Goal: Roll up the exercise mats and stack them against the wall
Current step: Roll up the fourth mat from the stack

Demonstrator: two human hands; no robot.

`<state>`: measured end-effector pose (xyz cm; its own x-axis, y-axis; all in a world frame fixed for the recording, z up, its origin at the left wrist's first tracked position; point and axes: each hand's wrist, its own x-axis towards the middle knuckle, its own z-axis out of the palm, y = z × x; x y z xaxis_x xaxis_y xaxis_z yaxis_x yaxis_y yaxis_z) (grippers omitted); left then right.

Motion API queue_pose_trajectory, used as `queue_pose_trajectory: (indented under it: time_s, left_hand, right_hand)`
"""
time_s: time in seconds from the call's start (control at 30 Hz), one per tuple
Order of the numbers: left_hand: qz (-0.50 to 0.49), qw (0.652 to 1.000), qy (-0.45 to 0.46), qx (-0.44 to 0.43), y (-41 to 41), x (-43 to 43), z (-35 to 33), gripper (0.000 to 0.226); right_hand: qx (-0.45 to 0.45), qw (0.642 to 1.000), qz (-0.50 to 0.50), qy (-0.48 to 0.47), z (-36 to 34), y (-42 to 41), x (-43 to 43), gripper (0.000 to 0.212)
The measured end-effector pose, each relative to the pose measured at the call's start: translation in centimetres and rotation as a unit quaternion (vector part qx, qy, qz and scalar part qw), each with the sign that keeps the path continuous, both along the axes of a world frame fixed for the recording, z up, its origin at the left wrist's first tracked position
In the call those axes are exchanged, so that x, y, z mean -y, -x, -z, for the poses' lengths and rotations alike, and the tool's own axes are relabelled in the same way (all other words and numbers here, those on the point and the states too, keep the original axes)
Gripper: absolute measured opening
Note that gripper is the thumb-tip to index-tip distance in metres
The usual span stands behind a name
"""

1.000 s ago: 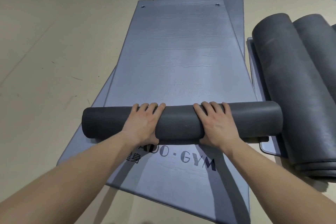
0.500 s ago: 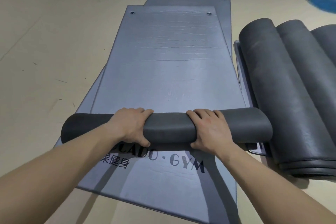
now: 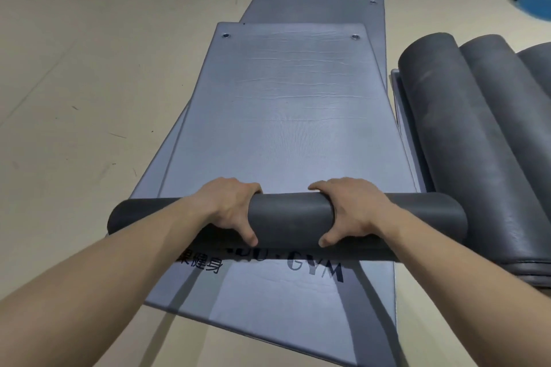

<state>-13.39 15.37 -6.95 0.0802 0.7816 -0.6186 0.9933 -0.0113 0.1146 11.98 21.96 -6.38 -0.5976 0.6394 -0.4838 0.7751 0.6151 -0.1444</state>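
left hand [image 3: 229,208] and right hand [image 3: 354,211] both grasp the roll [image 3: 290,217] of the top mat [image 3: 283,116] on the floor [image 3: 89,68], fingers over it, thumbs on the near side. the roll is thin and most of this mat lies flat ahead. a second mat [image 3: 322,9] lies flat beneath. three rolled mats [image 3: 477,143] lie just to the right, with no wall in view. i judge about half is left, stacking included.

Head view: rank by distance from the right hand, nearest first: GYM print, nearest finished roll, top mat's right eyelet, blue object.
From the right hand, which grips the half-rolled mat:
1. GYM print, just below it, toward the person.
2. Finished roll, to its right.
3. Eyelet, at the mat's far end.
4. Blue object, far right corner.
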Motion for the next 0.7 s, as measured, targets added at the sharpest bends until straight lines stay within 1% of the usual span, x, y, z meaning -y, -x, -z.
queue_pose_trajectory:
  time_s: [0.07, 0.1, 0.17, 0.2, 0.23, 0.3, 0.37, 0.4, 0.47, 0.53, 0.6, 0.67, 0.7]
  left_hand:
    - [-0.015, 0.999, 0.019, 0.026, 0.3, -0.8, -0.3, 0.097]
    - [-0.024, 0.999, 0.029, 0.038, 0.4, -1.0, -0.2, 0.098]
    - [-0.027, 0.998, 0.039, 0.04, 0.5, -1.1, 0.3, 0.107]
    - [-0.024, 0.999, 0.029, 0.03, 0.5, -0.9, 0.5, 0.114]
    - [-0.013, 1.0, 0.0, 0.012, 0.6, -0.4, 0.6, 0.122]
    - [0.039, 0.992, -0.111, -0.049, 0.7, 0.9, 1.0, 0.132]
    - [0.105, 0.962, -0.233, -0.095, 0.2, 2.8, 2.3, 0.133]
    - [0.117, 0.949, -0.271, -0.107, -0.2, 3.8, 3.3, 0.133]
    - [0.102, 0.942, -0.305, -0.095, -0.8, 4.6, 4.9, 0.131]
    - [0.085, 0.947, -0.302, -0.063, -0.6, 3.3, 4.8, 0.127]
    - [0.075, 0.965, -0.249, -0.026, 0.2, 1.4, 3.3, 0.127]
    - [0.064, 0.975, -0.211, -0.018, 0.6, 0.2, 2.9, 0.128]
    - [0.063, 0.973, -0.218, -0.03, 0.4, 0.4, 3.2, 0.129]
  right_hand:
    - [-0.034, 0.99, -0.033, -0.133, 1.3, -0.4, 2.1, 0.119]
    - [-0.041, 0.983, -0.036, -0.174, 2.1, -0.3, 3.0, 0.122]
    - [-0.045, 0.977, -0.021, -0.209, 3.7, 0.1, 4.3, 0.128]
    - [-0.053, 0.975, -0.014, -0.218, 4.3, 0.1, 4.6, 0.129]
    - [-0.061, 0.974, -0.01, -0.219, 4.6, 0.2, 4.5, 0.128]
    - [-0.06, 0.978, -0.016, -0.199, 4.0, 0.4, 3.4, 0.123]
    - [-0.05, 0.984, -0.024, -0.167, 3.2, 0.9, 1.8, 0.122]
    - [-0.048, 0.987, -0.023, -0.151, 2.9, 1.1, 1.2, 0.123]
    - [-0.059, 0.985, -0.022, -0.158, 2.9, 1.1, 1.0, 0.124]
    - [-0.083, 0.973, -0.01, -0.217, 3.7, 0.4, 1.8, 0.125]
    - [-0.087, 0.959, 0.004, -0.269, 5.1, -0.3, 3.2, 0.128]
    - [-0.076, 0.953, 0.022, -0.291, 6.0, -0.6, 3.3, 0.13]
    - [-0.068, 0.954, 0.024, -0.291, 6.0, -0.5, 2.8, 0.13]
